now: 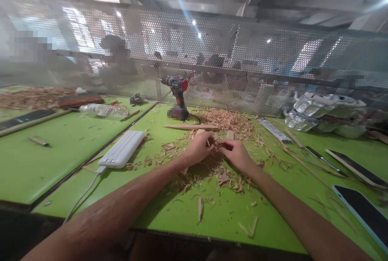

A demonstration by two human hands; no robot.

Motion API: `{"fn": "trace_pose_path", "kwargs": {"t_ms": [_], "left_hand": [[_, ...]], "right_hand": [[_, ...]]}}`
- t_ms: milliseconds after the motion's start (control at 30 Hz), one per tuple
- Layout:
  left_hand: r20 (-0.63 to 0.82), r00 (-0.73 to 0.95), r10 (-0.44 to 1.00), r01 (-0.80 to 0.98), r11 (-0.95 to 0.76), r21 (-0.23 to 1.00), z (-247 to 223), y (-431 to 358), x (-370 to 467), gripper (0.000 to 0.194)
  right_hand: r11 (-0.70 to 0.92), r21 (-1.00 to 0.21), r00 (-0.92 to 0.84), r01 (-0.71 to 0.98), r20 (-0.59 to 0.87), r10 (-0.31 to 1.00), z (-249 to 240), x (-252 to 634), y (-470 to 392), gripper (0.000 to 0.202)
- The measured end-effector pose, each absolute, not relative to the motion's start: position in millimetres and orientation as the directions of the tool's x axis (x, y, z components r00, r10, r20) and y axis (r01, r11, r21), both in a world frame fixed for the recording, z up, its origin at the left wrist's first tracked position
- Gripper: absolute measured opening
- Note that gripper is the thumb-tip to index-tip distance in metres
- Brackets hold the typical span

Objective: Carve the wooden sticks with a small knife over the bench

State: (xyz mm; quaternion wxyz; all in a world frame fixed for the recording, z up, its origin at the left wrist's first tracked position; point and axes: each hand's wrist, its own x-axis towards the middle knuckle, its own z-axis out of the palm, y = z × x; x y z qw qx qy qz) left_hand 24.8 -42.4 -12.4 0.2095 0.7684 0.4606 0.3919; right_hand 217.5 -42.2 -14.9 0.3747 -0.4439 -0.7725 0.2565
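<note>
By the near edge of the green surface (pixel 169 216) lies a wood sliver (pixel 200 209); a blue-rimmed phone (pixel 360 212) sits toward the near right corner. Farther in, over scattered shavings (pixel 223 176), the left hand (pixel 198 149) and right hand (pixel 238 155) nearly meet, fingertips pinched around a small dark piece (pixel 217 144) I can't make out. I'd keep that pinch light and steady both wrists. A power bank (pixel 123 149) to the left and a standing drill (pixel 178 96) toward the far edge limit reach; there's more room toward the near edge.
</note>
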Motion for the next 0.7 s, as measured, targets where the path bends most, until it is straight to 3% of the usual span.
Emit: {"fn": "trace_pose_path", "kwargs": {"t_ms": [300, 700], "left_hand": [[0.433, 0.350, 0.831, 0.508, -0.556, 0.658, -15.4, -42.1, 24.3, 0.007], [0.423, 0.333, 0.843, 0.549, -0.537, 0.640, -15.3, -41.8, 24.2, 0.010]], "right_hand": [[0.466, -0.725, -0.290, 0.507, 0.366, 0.884, -12.8, 218.5, -41.8, 0.018], [0.468, -0.717, -0.310, 0.516, 0.353, 0.883, -13.3, 216.5, -46.2, 0.016]]}}
